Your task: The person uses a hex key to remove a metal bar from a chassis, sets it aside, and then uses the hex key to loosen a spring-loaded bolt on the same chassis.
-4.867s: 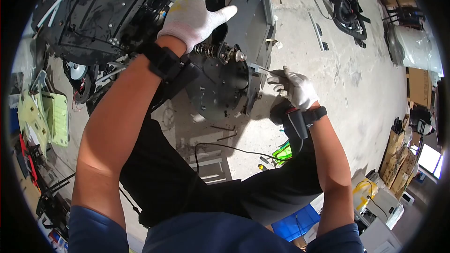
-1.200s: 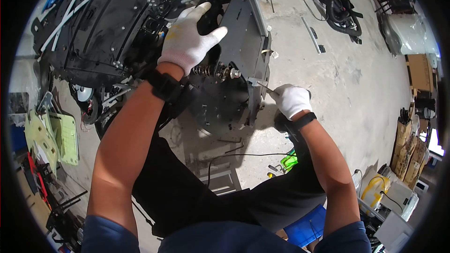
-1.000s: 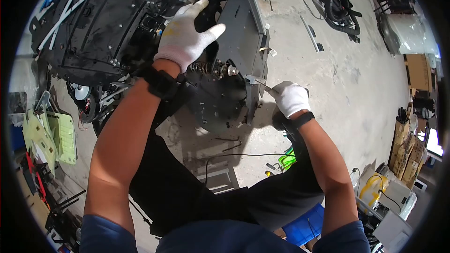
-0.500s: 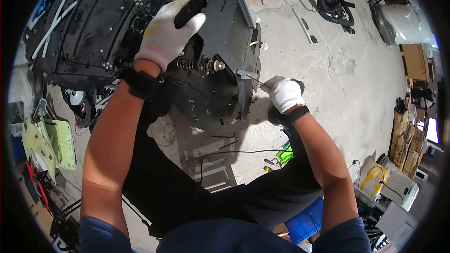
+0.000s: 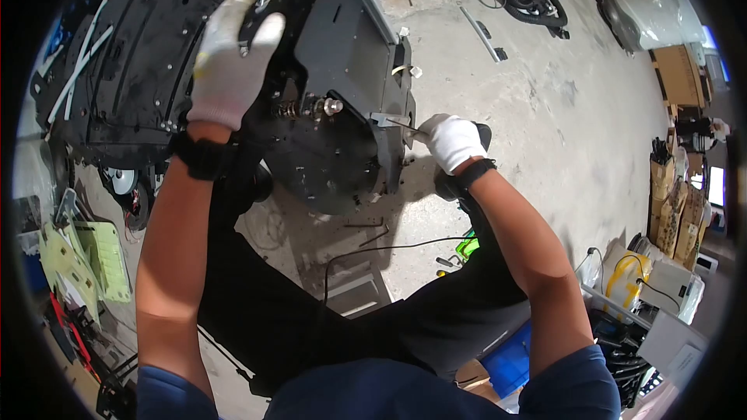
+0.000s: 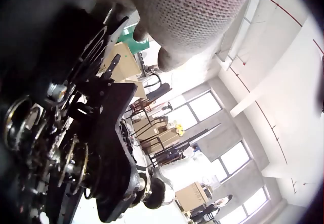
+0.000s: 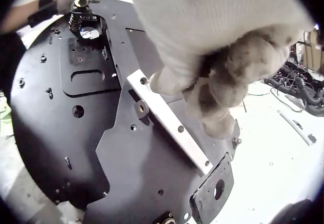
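Observation:
A large black metal chassis (image 5: 319, 163) with a coil spring (image 5: 292, 107) lies in front of me. My gloved left hand (image 5: 229, 70) rests on it near the spring, with thumb and index finger extended. At the right edge of the chassis, my gloved right hand (image 5: 453, 142) grips a thin metal hex key (image 5: 403, 124), its far end at a light metal bar. Seen from the right wrist, this drilled bar (image 7: 169, 117) lies along the black plate (image 7: 136, 153), and the curled fingers (image 7: 217, 90) are close over one end; the hex key is hidden there.
More hex keys (image 5: 373, 232) lie on the concrete floor between my legs, near a black cable (image 5: 389, 246). A bundle of black hoses (image 5: 521, 0) and a metal strip (image 5: 478, 35) lie farther off. Cardboard boxes (image 5: 677, 74) stand on the right, pale green panels (image 5: 101, 260) on the left.
Earlier the right hand had its fingers spread beside the tool; now they are curled round it. The left hand stays on the chassis. The head view has shifted, moving everything leftward.

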{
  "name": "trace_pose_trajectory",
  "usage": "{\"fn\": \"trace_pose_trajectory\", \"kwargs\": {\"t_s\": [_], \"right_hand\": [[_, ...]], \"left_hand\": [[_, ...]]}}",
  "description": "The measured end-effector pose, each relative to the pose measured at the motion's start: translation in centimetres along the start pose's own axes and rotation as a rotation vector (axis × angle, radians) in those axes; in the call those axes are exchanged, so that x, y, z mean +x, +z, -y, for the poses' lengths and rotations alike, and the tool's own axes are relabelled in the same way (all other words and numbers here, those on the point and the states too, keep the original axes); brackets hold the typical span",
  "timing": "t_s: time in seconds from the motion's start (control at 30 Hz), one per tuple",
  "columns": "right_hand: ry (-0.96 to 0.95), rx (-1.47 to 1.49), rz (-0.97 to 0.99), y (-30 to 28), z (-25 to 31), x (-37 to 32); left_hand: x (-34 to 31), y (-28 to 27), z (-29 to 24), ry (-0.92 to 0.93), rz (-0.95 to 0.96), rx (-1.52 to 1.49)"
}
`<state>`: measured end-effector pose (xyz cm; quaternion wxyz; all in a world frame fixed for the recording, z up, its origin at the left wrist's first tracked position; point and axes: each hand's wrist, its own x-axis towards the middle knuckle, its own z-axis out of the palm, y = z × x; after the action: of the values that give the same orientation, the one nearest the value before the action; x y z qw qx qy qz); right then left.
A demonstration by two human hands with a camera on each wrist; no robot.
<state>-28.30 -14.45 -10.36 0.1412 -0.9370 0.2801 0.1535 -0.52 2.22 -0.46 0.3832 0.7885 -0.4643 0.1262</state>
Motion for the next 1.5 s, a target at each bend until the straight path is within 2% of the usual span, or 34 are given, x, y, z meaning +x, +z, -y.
{"fn": "trace_pose_trajectory", "kwargs": {"t_s": [0.07, 0.13, 0.2, 0.23, 0.27, 0.3, 0.33, 0.37, 0.47, 0.53, 0.7, 0.77, 0.8, 0.83, 0.93, 0.97, 1.03, 1.07, 1.17, 1.2, 1.23, 1.33, 1.37, 1.43, 1.47, 1.5], "right_hand": [[-0.026, -0.013, -0.018, -0.4, 0.1, -0.3], [0.002, -0.060, 0.001, -0.1, 0.1, -0.1], [-0.028, -0.080, -0.014, 0.3, 0.0, -0.3], [-0.033, -0.123, -0.043, 1.7, -0.6, 0.2], [-0.025, -0.104, -0.057, 2.0, -0.7, 0.4], [-0.019, -0.085, -0.069, 2.2, -0.7, 0.4], [-0.006, -0.093, -0.060, 1.9, -0.4, 0.3], [-0.026, -0.098, -0.098, 2.3, -0.5, 0.6], [-0.014, -0.069, -0.117, 2.6, -0.5, 0.5], [-0.011, -0.065, -0.163, 2.5, -0.3, 0.2], [0.003, -0.099, -0.123, 0.9, 0.3, -0.6], [0.018, -0.075, -0.098, 0.9, 0.4, -0.6], [0.007, -0.083, -0.103, 1.0, 0.3, -0.5], [-0.006, -0.090, -0.105, 0.9, 0.3, -0.6], [-0.017, -0.093, -0.107, 0.7, 0.3, -0.4], [-0.017, -0.083, -0.098, 1.0, 0.3, -0.4], [-0.005, -0.070, -0.128, 1.1, 0.2, -0.1], [-0.016, -0.081, -0.146, 1.1, 0.1, -0.2], [-0.015, -0.098, -0.156, 0.0, 0.1, -0.4], [-0.022, -0.111, -0.148, -0.5, -0.1, -0.5], [-0.023, -0.109, -0.151, -0.7, -0.4, -0.4], [-0.023, -0.114, -0.144, -1.9, -0.9, -1.0], [-0.026, -0.115, -0.147, -2.4, -1.3, -1.3], [-0.106, -0.106, -0.171, -3.4, -2.1, -2.0], [-0.095, -0.047, -0.127, -4.7, -2.1, -2.8], [-0.192, 0.002, -0.137, -5.0, -2.9, -3.2]], "left_hand": [[0.6, -1.3, -1.8, 0.155, -0.054, -0.010], [0.4, -2.1, -3.9, 0.216, -0.062, -0.035], [-0.2, -2.8, -6.1, 0.390, 0.076, -0.134], [-1.6, -2.2, -7.2, 0.302, 0.151, -0.377], [-1.9, -2.8, -8.7, 0.400, 0.309, -0.205], [-3.0, -2.2, -9.5, 0.453, 0.381, -0.208], [-3.7, -2.1, -10.9, 0.479, 0.509, -0.081], [-4.5, -1.0, -11.1, 0.472, 0.620, -0.155], [-7.0, 2.1, -10.5, 0.505, 0.696, -0.180], [-8.1, 4.0, -9.8, 0.440, 0.817, -0.041], [-9.3, 8.9, -8.7, 0.435, 0.886, 0.254], [-9.7, 10.9, -8.3, 0.500, 0.836, 0.351], [-10.4, 12.3, -7.6, 0.533, 0.740, 0.462], [-10.7, 13.0, -7.2, 0.541, 0.755, 0.462], [-10.8, 14.6, -6.5, 0.580, 0.812, 0.743], [-10.3, 14.5, -6.8, 0.580, 0.826, 0.743], [-9.2, 14.3, -7.1, 0.544, 0.987, 0.743], [-9.4, 14.4, -6.5, 0.597, 0.910, 0.694], [-9.6, 14.8, -6.0, 0.523, 0.905, 0.577], [-10.1, 15.2, -5.3, 0.567, 0.798, 0.509], [-10.0, 15.1, -5.7, 0.568, 0.797, 0.512], [-9.3, 14.5, -7.1, 0.414, 0.953, 0.373], [-9.0, 13.9, -7.7, 0.413, 0.950, 0.375], [-9.0, 12.5, -8.5, 0.202, 0.914, 0.178], [-9.1, 12.0, -8.4, 0.169, 0.869, 0.048], [-8.9, 11.3, -8.4, 0.166, 0.859, 0.057]]}}
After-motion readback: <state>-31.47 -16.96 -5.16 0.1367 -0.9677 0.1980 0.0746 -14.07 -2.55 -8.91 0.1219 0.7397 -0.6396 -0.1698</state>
